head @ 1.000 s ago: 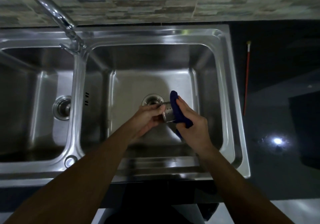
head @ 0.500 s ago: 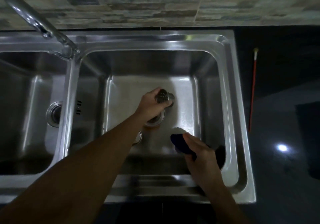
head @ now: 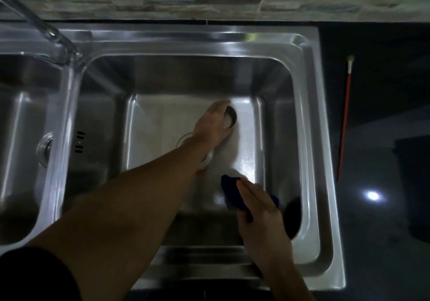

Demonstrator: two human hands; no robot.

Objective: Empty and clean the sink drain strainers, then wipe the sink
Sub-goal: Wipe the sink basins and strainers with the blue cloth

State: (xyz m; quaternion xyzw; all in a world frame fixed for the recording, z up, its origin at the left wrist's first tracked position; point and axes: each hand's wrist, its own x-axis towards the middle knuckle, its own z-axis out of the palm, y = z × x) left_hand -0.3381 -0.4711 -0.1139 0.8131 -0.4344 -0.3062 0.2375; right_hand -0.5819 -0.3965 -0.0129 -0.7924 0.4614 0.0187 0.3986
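Head cam: left hand [head: 213, 126] wrapped round strainer [head: 230, 118] (small round metal cup, bit blurry), low over far floor of right basin, just past open drain [head: 206, 162]; right hand [head: 258, 207] clutching dark blue cloth [head: 229, 190] against basin floor near front; reckon strainer's cleaned and sink wipe is up; next move probably needs strainer seated straight in drain, freeing floor for cloth; sink [head: 311, 114] glossy smooth steel, rounded corners; cloth soft, bunched

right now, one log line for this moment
left hand grips strainer beyond drain | right hand holds blue cloth | both inside right basin | drain partly hidden by forearm
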